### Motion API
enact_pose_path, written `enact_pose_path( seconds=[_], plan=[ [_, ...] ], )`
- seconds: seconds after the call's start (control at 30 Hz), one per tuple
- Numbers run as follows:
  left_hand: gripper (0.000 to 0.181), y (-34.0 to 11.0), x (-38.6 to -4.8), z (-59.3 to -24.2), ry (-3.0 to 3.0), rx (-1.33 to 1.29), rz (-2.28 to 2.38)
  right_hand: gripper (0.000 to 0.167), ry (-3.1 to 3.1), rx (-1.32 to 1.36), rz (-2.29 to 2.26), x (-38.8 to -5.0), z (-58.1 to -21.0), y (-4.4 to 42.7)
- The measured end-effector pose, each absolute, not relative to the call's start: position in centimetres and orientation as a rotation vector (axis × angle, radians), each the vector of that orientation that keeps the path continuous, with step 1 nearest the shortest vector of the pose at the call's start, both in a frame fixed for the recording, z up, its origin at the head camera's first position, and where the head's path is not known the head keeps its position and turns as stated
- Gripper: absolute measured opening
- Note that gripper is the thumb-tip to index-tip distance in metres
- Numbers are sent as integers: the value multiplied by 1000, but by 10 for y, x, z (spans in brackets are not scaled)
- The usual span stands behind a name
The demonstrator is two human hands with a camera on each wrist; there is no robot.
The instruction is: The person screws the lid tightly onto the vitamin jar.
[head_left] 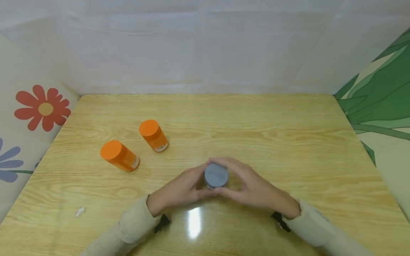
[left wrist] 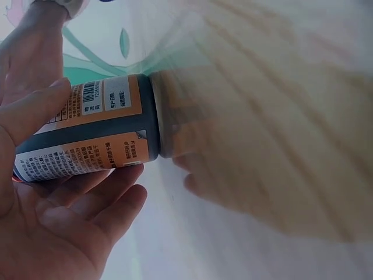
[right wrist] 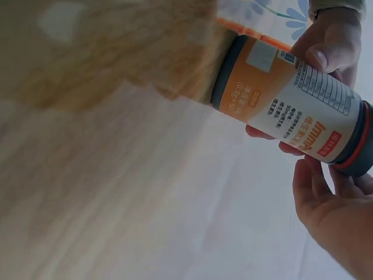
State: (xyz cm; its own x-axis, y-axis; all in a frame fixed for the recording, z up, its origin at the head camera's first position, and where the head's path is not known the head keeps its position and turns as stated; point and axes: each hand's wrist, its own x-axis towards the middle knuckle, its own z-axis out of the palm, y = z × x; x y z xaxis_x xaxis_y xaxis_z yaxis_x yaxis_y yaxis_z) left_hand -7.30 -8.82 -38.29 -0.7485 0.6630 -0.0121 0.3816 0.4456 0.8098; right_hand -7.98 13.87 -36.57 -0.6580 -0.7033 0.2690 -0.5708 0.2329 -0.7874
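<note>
A dark grey pill bottle [right wrist: 285, 99] with an orange and white label stands on the table, its grey lid [head_left: 216, 175] facing up in the head view. My left hand [head_left: 182, 188] grips the bottle's body from the left, thumb on one side and fingers on the other. From the right, my right hand [head_left: 253, 186] holds the bottle at the lid between thumb and fingers. The left wrist view shows the barcode side of the pill bottle [left wrist: 87, 128] and its base meeting its reflection in the tabletop.
Two orange bottles [head_left: 120, 156] [head_left: 153, 136] with orange lids stand on the left of the wooden table [head_left: 272, 124]. A small white scrap [head_left: 79, 212] lies at the left front. White sheeting [head_left: 205, 49] hangs behind the table, and flower-patterned panels [head_left: 19, 149] flank it.
</note>
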Motion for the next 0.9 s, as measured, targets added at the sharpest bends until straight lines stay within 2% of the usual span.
enact_pose_path(
  seconds=[0.3, 0.53, 0.67, 0.9],
  plan=[
    [59, -88, -73, -381, 2397, 876, 1183, 68, 2391, -1244, -1483, -81, -373, 132],
    [70, -88, -72, -380, 2414, 875, 1152, 64, 2422, -1144, -1490, -80, -372, 125],
    [71, -88, -72, -380, 2413, 875, 1143, 68, 2415, -1114, -1469, -80, -372, 126],
    [59, -87, -73, -379, 2381, 881, 1171, 70, 2288, -1215, -1434, -82, -365, 137]
  ],
)
